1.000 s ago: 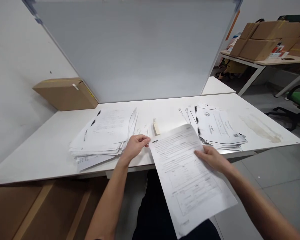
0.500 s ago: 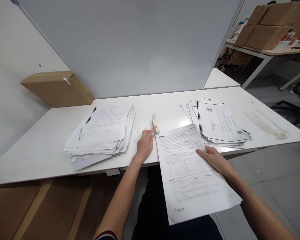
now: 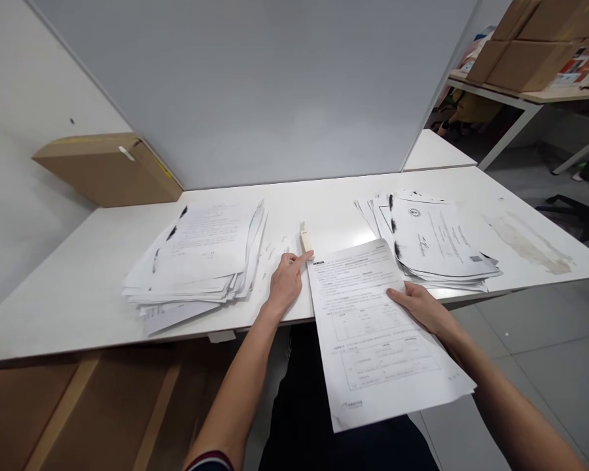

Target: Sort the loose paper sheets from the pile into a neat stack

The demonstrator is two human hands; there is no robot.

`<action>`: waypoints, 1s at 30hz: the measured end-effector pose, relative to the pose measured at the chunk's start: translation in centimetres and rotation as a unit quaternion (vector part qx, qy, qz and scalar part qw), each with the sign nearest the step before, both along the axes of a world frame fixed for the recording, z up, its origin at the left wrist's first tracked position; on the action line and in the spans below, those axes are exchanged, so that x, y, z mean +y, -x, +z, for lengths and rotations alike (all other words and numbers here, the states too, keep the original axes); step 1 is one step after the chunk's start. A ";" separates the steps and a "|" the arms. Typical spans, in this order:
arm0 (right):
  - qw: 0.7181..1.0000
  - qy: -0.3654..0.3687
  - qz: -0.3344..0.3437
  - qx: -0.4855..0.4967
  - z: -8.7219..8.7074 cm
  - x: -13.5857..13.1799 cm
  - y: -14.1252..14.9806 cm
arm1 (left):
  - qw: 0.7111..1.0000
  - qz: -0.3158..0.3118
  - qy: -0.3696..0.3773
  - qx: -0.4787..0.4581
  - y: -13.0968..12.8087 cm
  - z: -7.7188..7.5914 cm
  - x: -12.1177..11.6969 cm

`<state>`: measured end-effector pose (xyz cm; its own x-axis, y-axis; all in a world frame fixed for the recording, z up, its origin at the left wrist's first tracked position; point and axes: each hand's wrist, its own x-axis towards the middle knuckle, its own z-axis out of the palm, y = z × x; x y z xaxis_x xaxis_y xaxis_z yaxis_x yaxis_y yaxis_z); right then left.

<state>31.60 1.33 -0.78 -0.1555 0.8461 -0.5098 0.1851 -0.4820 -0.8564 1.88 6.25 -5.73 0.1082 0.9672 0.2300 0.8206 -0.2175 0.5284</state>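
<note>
Paper (image 3: pixel 380 340), right edge clamped in right fingers (image 3: pixel 415 290), left index (image 3: pixel 303 260) outstretched at cream block (image 3: pixel 305 241)

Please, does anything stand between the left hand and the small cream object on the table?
Nothing visible does: the left hand has its index finger at the near end of the small cream object, near the papers.

Printed sheet (image 3: pixel 383 347): white, black text, ruled boxes. Small block (image 3: pixel 306 241): cream. Left stack (image 3: pixel 201 245), right stack (image 3: pixel 434 239): white, black-blotched edges. Desk (image 3: pixel 69 288) white, stain (image 3: pixel 530 245) brownish. Carton (image 3: pixel 108 171) brown, yellow tape (image 3: pixel 163 167). Sleeve (image 3: pixel 209 462) dark, red-and-white striped cuff.
</note>
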 end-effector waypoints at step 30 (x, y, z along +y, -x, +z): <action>0.891 -0.160 -0.140 -0.401 3.7 11.4 -13.3 | 0.998 0.017 -0.065 0.016 -0.3 -0.8 -0.4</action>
<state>44.87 12.76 2.93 0.3904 0.9165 -0.0867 0.7109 -0.3600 -0.6042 2.16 5.87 -6.53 0.0859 0.9326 0.3506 0.8448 -0.2547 0.4706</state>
